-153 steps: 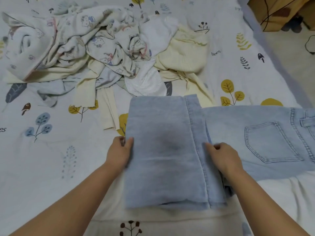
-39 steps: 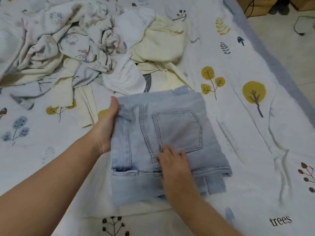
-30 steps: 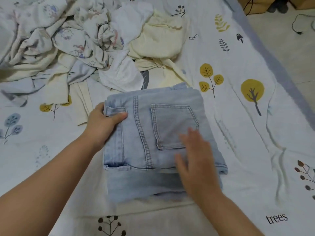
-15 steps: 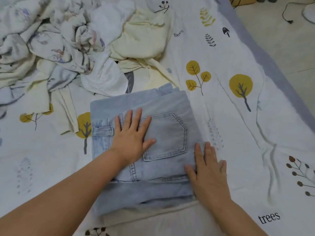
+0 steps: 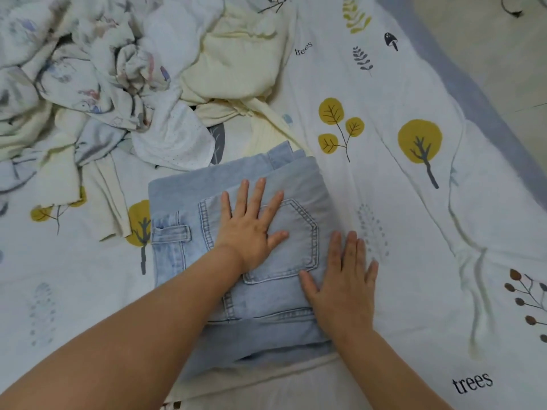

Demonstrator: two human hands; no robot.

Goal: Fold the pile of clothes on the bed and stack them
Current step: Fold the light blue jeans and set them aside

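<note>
One pair of folded jeans (image 5: 236, 261) lies on the bed (image 5: 414, 232), under both hands. The left hand (image 5: 251, 229) is flat with its fingers spread, pressing on the one back pocket (image 5: 296, 232). The right hand (image 5: 343, 288) is also flat, resting on the right edge of the jeans and partly on the sheet. Beyond the hands lies one pile of unfolded clothes (image 5: 133, 69), just beside the jeans.

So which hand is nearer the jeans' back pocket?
Left. The left hand lies flat on the pocket itself; the right hand presses the jeans at their right edge, just beside the pocket.
</note>
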